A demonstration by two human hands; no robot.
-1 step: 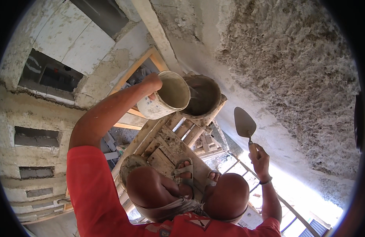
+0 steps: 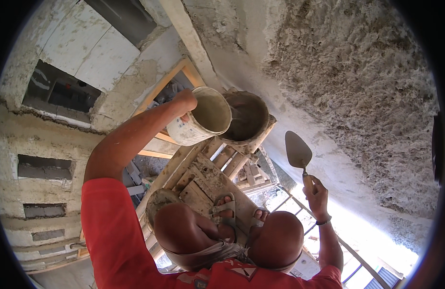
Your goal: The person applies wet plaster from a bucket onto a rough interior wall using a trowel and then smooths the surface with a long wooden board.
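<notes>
My left hand (image 2: 185, 102) grips the rim of a white plastic bucket (image 2: 183, 132), which is tilted toward a larger, dark round tub (image 2: 242, 140) just to its right. The bucket's lip meets or overlaps the tub's edge, and a thin stream appears to run between them. Wet grey material (image 2: 249, 118) lies inside the tub. On the right, my right hand (image 2: 318, 197) is closed around the wooden handle of a trowel (image 2: 298, 150). Its pointed metal blade is held up, apart from the tub and the wall.
I squat on rough wooden planks (image 2: 203, 168) high above the ground. Another round container (image 2: 161, 198) sits by my left knee. A rough plaster wall (image 2: 347, 86) rises on the right. Timber rails (image 2: 299, 204) and a bright drop lie below my right arm. Wooden frames (image 2: 157, 94) stand left of the bucket.
</notes>
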